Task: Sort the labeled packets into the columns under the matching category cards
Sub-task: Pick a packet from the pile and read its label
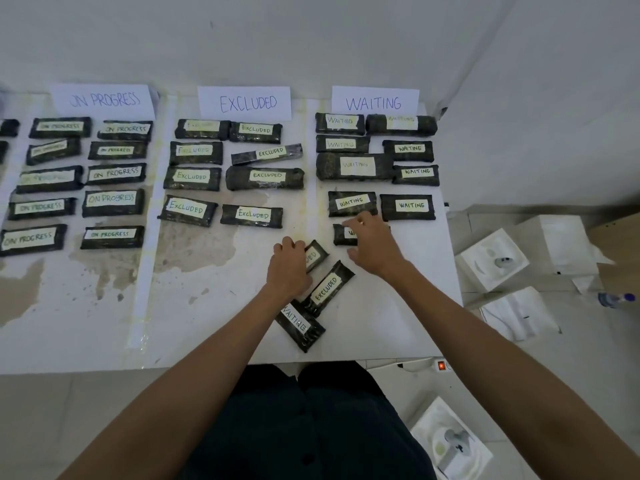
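Three white category cards stand at the back: ON PROGRESS (102, 99), EXCLUDED (246, 102), WAITING (374, 102). Several dark labeled packets lie in columns under each. My left hand (288, 268) is closed over an EXCLUDED packet (317, 255) near the table's front middle. My right hand (372, 245) rests fingers-down on a WAITING packet (343, 234) at the bottom of the WAITING column, covering most of its label. Two loose packets lie nearer me: one EXCLUDED packet (329, 286), tilted, and one WAITING packet (300, 325).
The white table (408, 317) has a stained, worn patch at front left and tape strips (142, 271) dividing the columns. On the floor to the right are white boxes (491, 259), papers, a bottle (616, 299) and a power strip (433, 365).
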A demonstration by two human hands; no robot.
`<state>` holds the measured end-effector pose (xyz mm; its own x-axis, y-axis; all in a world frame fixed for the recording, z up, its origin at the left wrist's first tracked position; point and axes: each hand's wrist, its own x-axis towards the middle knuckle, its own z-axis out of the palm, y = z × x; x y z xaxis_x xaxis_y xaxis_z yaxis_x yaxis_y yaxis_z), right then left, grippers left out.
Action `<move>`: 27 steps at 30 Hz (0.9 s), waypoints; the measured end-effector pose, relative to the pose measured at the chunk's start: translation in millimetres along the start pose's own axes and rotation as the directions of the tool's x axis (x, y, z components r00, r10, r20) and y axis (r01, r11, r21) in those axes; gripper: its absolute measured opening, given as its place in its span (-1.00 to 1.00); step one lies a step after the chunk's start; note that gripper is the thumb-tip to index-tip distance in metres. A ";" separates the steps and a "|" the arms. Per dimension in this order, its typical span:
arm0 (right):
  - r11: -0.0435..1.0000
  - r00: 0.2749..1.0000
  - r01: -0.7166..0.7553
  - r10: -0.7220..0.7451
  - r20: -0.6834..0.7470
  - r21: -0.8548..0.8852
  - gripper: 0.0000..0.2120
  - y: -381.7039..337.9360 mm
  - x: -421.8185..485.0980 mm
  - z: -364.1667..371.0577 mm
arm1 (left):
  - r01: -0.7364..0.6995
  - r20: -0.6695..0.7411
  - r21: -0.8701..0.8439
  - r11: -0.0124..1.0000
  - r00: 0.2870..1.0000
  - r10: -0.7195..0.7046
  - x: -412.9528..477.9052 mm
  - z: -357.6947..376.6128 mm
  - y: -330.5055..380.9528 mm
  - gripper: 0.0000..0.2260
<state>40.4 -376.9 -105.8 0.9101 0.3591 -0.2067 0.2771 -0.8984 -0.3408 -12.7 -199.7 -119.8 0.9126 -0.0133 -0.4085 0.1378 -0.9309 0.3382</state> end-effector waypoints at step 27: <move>0.980 0.934 0.113 -0.049 0.354 -0.164 -0.44 -46.2 -24.2 4.5 | -0.266 -0.069 0.108 0.958 0.959 0.274 -4.7 -26.9 -83.7 -0.56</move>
<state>4.2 -343.0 -89.1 0.7275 0.4687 -0.5011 0.4253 -0.8811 -0.2067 -18.2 -111.9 -123.4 0.9398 -0.2429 -0.2404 -0.1526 -0.9276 0.3409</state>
